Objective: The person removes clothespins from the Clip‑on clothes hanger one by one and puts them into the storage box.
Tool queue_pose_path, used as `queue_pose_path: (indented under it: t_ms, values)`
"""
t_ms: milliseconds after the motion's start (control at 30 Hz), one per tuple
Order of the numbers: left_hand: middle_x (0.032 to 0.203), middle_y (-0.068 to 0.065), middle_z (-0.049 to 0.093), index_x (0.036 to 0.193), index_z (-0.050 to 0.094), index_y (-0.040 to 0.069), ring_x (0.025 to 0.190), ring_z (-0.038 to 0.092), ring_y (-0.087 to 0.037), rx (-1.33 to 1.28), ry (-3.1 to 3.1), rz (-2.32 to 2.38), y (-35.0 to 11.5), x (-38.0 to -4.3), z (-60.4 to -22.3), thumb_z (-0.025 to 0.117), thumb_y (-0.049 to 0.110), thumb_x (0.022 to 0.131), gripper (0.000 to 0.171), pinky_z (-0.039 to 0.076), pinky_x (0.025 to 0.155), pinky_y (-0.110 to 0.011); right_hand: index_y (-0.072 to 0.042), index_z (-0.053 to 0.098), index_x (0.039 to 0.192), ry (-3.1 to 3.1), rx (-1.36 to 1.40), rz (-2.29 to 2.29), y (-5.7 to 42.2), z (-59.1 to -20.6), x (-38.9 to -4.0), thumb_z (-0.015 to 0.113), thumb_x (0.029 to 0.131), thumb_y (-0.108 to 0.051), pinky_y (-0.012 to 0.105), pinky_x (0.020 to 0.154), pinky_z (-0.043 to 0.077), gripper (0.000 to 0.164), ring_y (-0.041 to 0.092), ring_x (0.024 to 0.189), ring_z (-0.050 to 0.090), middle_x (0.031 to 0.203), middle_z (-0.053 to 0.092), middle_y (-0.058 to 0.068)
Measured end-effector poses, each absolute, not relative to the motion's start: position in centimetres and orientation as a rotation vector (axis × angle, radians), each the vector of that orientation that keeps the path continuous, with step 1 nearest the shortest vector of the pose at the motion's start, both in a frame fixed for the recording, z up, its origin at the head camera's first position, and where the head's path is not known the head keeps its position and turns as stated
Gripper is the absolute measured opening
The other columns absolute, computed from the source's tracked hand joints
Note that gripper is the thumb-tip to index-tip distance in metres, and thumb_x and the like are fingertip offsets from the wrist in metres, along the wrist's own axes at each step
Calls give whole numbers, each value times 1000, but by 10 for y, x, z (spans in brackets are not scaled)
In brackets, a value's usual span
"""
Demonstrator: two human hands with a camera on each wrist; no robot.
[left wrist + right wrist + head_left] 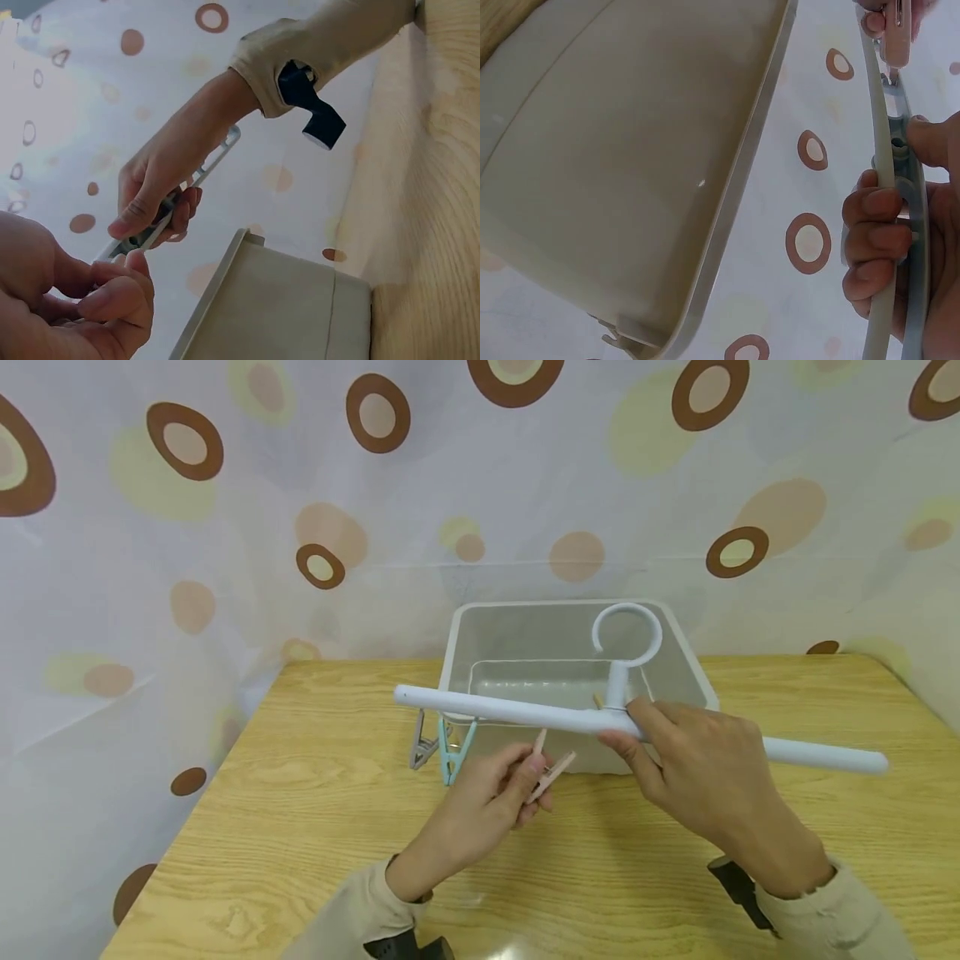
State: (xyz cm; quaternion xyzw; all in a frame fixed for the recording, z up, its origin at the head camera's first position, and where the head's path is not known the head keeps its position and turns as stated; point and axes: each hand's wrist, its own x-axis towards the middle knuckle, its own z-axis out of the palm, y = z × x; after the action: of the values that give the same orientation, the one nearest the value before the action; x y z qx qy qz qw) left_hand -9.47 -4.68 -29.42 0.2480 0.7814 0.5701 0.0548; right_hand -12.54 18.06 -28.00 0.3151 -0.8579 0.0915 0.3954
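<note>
A pale blue-white plastic hanger (510,708) with a straight bar and an open round hook (657,631) is held up above the table. My right hand (697,768) grips its bar just right of the hook's stem; in the right wrist view fingers curl round the hollow underside. Left of it, my left hand (498,797) pinches a pink clothespin (553,774) just below the bar, its two legs spread apart. Below the bar's left end show a grey clothespin (422,750) and a light blue clothespin (452,758); how they are attached is hidden.
Behind the hanger, a large whitish plastic bin (708,681) stands on the wooden table (300,802). A small yellowish tip (597,701) shows beside the hook's stem. A patterned sheet (247,518) covers the wall at the back and left.
</note>
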Motion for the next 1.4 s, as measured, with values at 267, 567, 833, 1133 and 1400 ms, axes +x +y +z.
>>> queue_pose_path:
  t_ms: [267, 567, 833, 1133, 1400]
  values:
    - [60, -2, 57, 77, 58, 1, 47, 37, 0, 1064, 3051, 1459, -46, -93, -296, 53, 5, 98, 21, 33, 40, -12, -11, 44, 70, -2070, 783, 253, 176, -274, -119, 26, 101, -55, 20, 35, 13, 57, 4, 40, 18, 52, 25, -10]
    - [58, -1, 53, 84, 59, -2, 45, 45, -5, 1297, 3470, 1153, -44, -85, -295, 42, 11, 103, 28, 34, 42, -9, -5, 56, 72, -1899, 799, 335, 170, -271, -119, 35, 101, -53, 24, 31, 21, 60, 10, 36, 32, 51, 46, -1]
    - [56, -1, 50, 77, 53, 0, 43, 44, -6, 1268, 3484, 984, -40, -80, -295, 35, 15, 105, 36, 34, 38, -13, -6, 59, 75, -1879, 828, 371, 174, -276, -124, 40, 99, -53, 27, 31, 26, 56, 13, 36, 38, 56, 53, 1]
    - [66, -8, 57, 82, 54, -1, 51, 48, 0, 914, 2498, 1770, -42, -83, -287, 37, 11, 105, 31, 47, 43, -20, -1, 63, 78, -1767, 780, 432, 170, -285, -127, 46, 98, -51, 31, 33, 26, 56, 17, 37, 36, 57, 53, 6]
    - [69, -9, 52, 90, 54, -3, 56, 46, -7, 993, 2459, 1768, -45, -89, -290, 37, 8, 104, 25, 42, 47, -20, -3, 58, 75, -1779, 818, 386, 179, -272, -124, 45, 98, -52, 32, 33, 25, 56, 20, 37, 39, 56, 50, 4]
